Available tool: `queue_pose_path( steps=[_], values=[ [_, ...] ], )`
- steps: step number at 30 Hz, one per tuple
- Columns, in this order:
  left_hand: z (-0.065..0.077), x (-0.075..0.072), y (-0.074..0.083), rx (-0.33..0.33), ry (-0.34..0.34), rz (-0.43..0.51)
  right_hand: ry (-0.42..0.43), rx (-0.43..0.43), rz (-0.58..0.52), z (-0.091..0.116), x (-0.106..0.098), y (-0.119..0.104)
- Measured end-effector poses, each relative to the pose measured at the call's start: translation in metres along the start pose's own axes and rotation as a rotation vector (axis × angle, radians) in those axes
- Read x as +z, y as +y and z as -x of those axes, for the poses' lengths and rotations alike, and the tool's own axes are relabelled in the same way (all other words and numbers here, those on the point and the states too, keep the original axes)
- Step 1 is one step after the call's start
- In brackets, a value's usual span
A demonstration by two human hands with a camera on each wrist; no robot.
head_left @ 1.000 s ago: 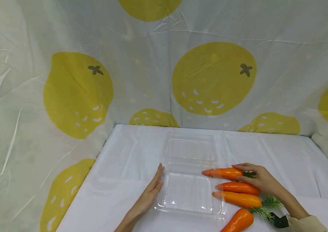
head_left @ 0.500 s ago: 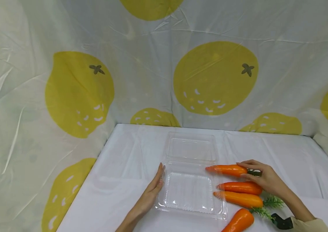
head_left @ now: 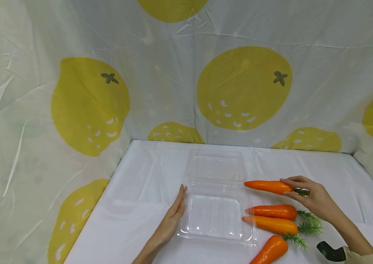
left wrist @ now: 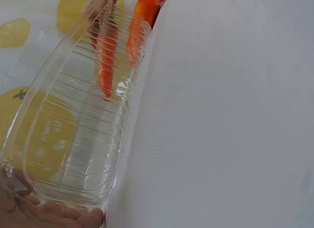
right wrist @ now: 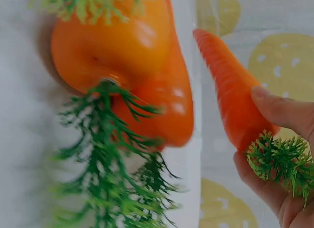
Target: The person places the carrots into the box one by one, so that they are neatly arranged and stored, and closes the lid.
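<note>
A clear plastic clamshell container lies on the white table, its lid folded back flat behind it. My left hand grips the container's left side; in the left wrist view, the fingers are at its rim. With thumb and fingers, my right hand pinches an orange carrot by its thick end, above the table. Its tip points left near the container's back right corner. In the right wrist view, the held carrot shows green leaves against the palm.
Several more carrots lie right of the container: a red-orange one, a lighter one and one nearest the front. Two tips reach the container's right rim. A lemon-print cloth hangs behind the table.
My right hand has lifted the carrot and drawn it back to the right, its tip now off the container's right side. The left hand has stayed on the container.
</note>
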State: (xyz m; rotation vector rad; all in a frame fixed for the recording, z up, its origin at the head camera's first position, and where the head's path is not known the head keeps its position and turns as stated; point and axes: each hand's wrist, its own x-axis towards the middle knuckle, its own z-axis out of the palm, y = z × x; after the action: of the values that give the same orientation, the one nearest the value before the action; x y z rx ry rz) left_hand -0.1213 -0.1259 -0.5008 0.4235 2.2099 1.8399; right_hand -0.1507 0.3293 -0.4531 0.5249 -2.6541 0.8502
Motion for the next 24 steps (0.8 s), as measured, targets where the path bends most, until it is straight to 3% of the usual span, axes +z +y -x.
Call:
queue_pose_path(
  steps=[15,24],
  values=[
    [0.0,0.002,0.002,0.01,0.022,-0.004,0.14,-0.018,0.039,-0.012,-0.016,-0.018],
    [-0.001,0.0,-0.002,0.012,0.004,-0.022,0.11,0.061,-0.055,-0.015,-0.015,-0.032]
  ],
)
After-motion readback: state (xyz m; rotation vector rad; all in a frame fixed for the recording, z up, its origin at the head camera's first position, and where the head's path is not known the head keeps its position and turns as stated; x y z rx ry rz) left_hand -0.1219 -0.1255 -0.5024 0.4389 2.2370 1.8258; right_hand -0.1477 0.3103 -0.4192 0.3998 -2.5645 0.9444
